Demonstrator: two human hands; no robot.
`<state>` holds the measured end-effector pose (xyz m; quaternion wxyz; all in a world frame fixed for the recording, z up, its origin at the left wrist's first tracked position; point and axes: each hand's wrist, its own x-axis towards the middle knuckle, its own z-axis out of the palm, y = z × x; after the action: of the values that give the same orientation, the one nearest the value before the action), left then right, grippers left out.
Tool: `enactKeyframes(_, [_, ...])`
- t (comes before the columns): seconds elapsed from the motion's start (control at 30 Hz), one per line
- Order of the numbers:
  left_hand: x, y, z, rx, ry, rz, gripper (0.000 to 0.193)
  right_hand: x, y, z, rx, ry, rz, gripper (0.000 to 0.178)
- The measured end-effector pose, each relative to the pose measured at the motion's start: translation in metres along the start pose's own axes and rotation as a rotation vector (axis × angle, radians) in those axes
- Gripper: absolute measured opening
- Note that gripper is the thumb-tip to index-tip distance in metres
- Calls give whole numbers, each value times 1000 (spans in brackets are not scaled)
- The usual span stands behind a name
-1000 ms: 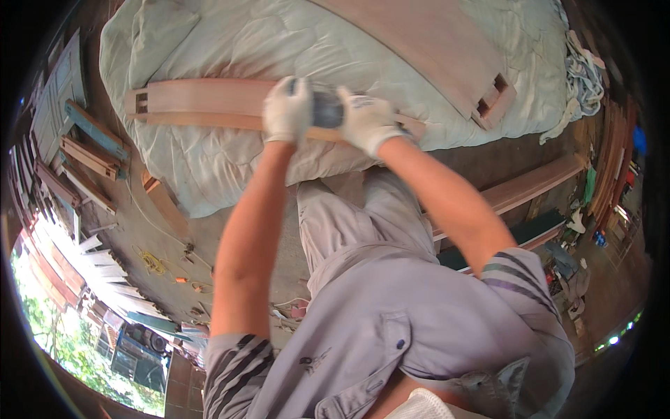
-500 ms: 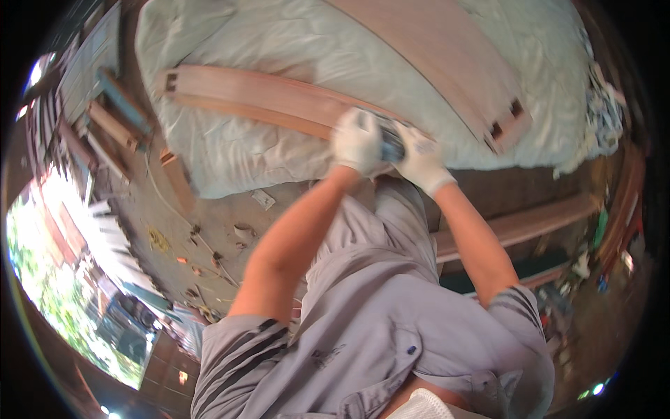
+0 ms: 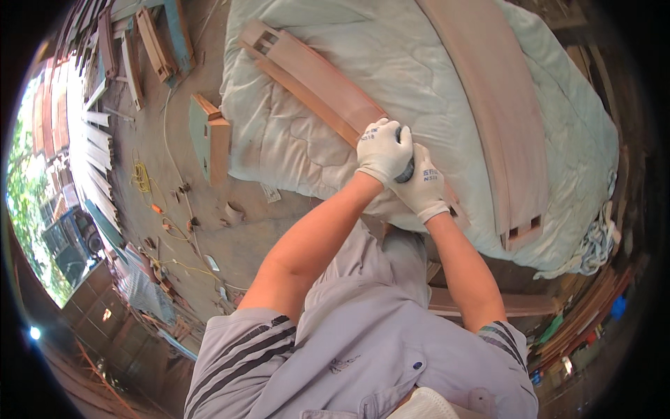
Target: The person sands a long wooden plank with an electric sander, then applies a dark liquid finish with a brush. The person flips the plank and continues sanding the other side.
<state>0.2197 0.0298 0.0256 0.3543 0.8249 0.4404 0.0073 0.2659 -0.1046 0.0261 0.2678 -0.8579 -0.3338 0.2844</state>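
Note:
A reddish-brown wooden beam (image 3: 321, 80) with mortise slots at its end lies slantwise across a pale quilted blanket (image 3: 293, 150). Over its nearer part, both my white-gloved hands close around a dark rounded hand tool (image 3: 405, 170), like a sander, though the gloves cover most of it. My left hand (image 3: 385, 150) wraps the tool from the upper left. Against its right side is my right hand (image 3: 421, 185), also closed. Below that hand the beam's near end (image 3: 457, 211) shows. To the right, a wider curved wooden board (image 3: 499, 119) with two slots rests on the blanket.
At the blanket's left edge stands a short wooden block (image 3: 218, 150). Farther left are wooden pieces (image 3: 155, 45), a yellow cord (image 3: 142, 178) and scattered scraps on the floor. Bunched cloth (image 3: 597, 241) hangs at the blanket's right corner. Another board (image 3: 516, 304) lies behind my right arm.
My view has turned, so the blanket and beams appear rotated clockwise. Both hands remain closed on the tool over the beam and now show sharper, closer together.

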Motion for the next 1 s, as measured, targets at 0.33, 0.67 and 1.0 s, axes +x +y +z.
enactKeyframes(0.33, [151,-102,-151,-153,94,-174,46,156,-158,66,-54,-107,-57,74])
enactKeyframes(0.67, [320,-223,-207,331,371,194,40,273,-260,107,-53,2,-133,78])
enactKeyframes(1.0, [197,-133,-134,385,107,444,20,178,-150,53,-149,-106,-139,86])
